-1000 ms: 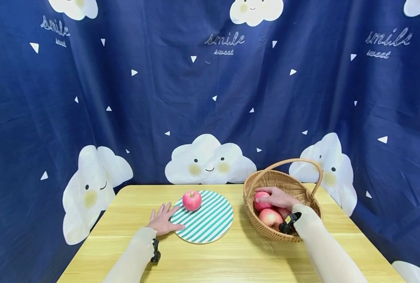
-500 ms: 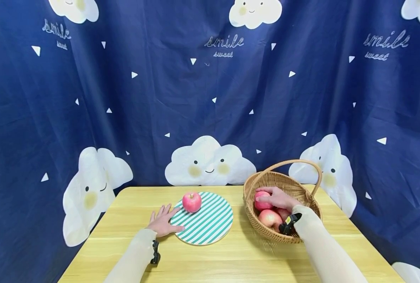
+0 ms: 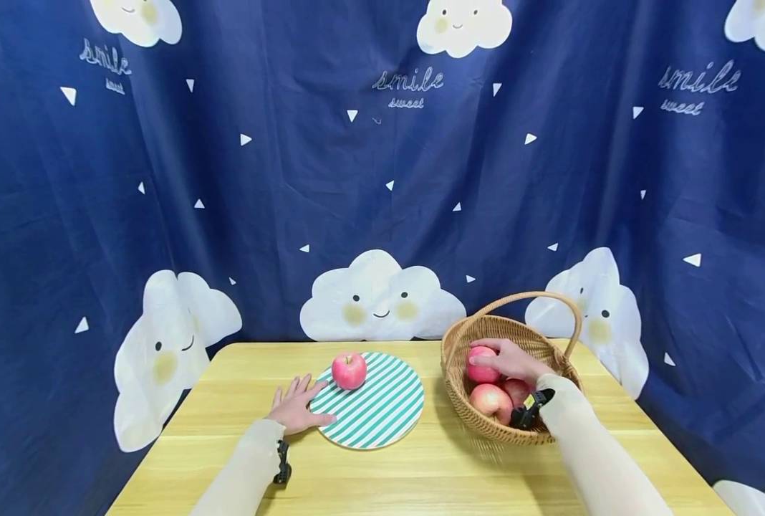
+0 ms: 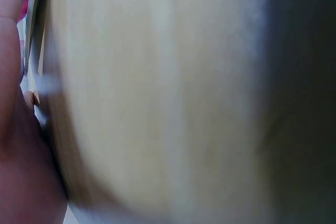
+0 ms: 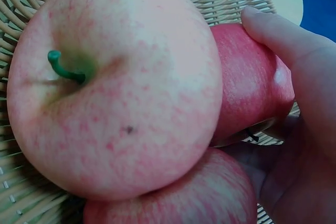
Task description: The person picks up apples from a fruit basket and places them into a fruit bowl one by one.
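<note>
A round board (image 3: 382, 412) with green and white stripes lies on the table, a red apple (image 3: 349, 371) on its upper left part. My left hand (image 3: 294, 410) lies spread at the board's left edge, thumb and a finger touching it. Inside the wicker basket (image 3: 475, 423) my right hand (image 3: 514, 360) grips a red apple (image 3: 481, 364). The right wrist view shows that apple (image 5: 247, 80) between thumb and fingers of my right hand (image 5: 299, 108), beside a paler apple (image 5: 121, 93) with a green stem and another red apple (image 5: 184, 198) below.
The basket's arched handle (image 3: 486, 309) rises over its opening. The light wooden table (image 3: 382, 487) ends at a dark blue curtain (image 3: 331, 186) printed with clouds. Wood fills most of the left wrist view, blurred.
The right hand and the apple it grips have shifted very slightly to the right, while the basket has shifted slightly left. The left hand stays at the board's edge.
</note>
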A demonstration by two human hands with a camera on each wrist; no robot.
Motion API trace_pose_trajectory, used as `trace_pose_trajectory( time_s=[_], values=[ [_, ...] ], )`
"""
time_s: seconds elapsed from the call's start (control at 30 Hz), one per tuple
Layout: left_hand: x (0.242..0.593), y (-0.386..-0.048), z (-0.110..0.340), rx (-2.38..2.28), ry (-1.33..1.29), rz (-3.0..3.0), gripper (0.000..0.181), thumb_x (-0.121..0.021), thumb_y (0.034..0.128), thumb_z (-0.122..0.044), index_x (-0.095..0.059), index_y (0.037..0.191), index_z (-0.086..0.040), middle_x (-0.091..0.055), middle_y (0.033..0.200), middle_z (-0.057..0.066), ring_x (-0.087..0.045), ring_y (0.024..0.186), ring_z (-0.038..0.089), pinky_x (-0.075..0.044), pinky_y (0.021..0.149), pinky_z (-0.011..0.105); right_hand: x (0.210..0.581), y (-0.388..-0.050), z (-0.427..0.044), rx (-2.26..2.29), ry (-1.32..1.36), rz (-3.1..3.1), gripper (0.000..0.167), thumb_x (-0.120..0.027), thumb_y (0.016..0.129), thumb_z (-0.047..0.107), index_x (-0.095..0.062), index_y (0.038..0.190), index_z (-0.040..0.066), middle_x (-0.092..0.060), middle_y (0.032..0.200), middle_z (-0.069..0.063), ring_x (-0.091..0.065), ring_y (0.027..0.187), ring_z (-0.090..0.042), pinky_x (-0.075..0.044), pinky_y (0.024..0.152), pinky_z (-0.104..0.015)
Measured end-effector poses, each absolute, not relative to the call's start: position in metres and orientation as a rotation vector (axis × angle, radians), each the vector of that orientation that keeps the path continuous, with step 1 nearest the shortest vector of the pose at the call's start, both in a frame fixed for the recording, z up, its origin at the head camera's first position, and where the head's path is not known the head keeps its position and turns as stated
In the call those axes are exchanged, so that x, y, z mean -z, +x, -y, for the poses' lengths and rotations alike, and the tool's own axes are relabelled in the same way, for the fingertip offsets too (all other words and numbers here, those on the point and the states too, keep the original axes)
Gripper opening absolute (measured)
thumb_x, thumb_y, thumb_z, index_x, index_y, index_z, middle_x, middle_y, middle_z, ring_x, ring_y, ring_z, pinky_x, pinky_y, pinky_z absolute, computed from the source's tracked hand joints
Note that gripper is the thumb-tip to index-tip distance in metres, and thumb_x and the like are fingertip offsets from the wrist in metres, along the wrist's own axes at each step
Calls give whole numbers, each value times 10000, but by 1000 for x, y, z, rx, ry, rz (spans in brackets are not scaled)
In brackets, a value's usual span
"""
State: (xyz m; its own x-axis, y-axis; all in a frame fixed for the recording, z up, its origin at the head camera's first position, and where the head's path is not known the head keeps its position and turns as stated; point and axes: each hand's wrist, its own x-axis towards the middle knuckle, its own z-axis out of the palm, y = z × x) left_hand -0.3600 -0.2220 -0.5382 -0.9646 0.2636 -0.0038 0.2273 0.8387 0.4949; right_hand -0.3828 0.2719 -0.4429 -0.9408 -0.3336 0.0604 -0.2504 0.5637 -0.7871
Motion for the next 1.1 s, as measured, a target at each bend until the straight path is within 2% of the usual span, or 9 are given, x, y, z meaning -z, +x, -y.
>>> trace_pose_trajectory(
  time_s=[0.23,0.53,0.77,1.0,1.1],
  values=[
    [536,-358,222,-780,392,-2939,952,-763,781,-622,-417,1554,-186,-200,1652,243,-71,1527,496,17,1161,725,437,-383,-274,1254,-523,-2766,536,-707,935,314,-598,1372,22,-713,1137,-116,-638,988,-154,-520,837,-259],
    [535,-357,221,-791,402,-2942,949,-770,789,-599,-411,1555,-170,-196,1650,249,-73,1523,503,20,1154,733,426,-384,-272,1245,-501,-2815,522,-723,927,321,-613,1358,48,-723,1108,-128,-662,932,-151,-545,794,-272],
    [531,-354,219,-781,385,-2937,948,-767,788,-607,-410,1557,-182,-198,1654,236,-74,1529,489,12,1166,719,417,-382,-274,1216,-593,-2842,500,-700,951,315,-610,1347,24,-727,1094,-120,-665,894,-136,-552,773,-266],
    [535,-358,220,-796,377,-2935,963,-767,772,-630,-418,1554,-190,-201,1655,232,-73,1530,487,17,1164,720,413,-389,-281,1181,-595,-2873,525,-722,916,433,-633,1334,128,-718,1121,-55,-665,948,-150,-542,830,-257],
    [532,-355,220,-777,370,-2935,959,-760,783,-624,-407,1559,-185,-193,1657,231,-71,1532,482,13,1169,714,405,-383,-278,1164,-599,-2881,486,-711,930,401,-630,1328,135,-710,1142,-78,-657,960,-168,-547,826,-275]
  ],
)
